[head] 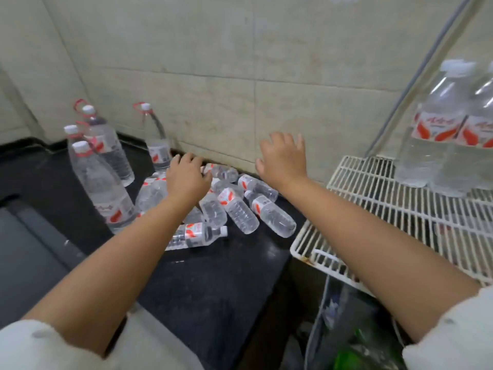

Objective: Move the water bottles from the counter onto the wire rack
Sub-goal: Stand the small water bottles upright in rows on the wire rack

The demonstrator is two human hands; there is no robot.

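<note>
Where left hand [186,177] covers: bottles [241,209]

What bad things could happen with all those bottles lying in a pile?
1. The small bottles lie on their sides in a loose heap on the black counter. As the left hand reaches in, some might roll toward the edge.
2. The tall bottles stand right beside the heap, so a bumping arm may topple them.
3. The wire rack has gaps between its bars, so a small bottle set upright there could wobble.
</note>
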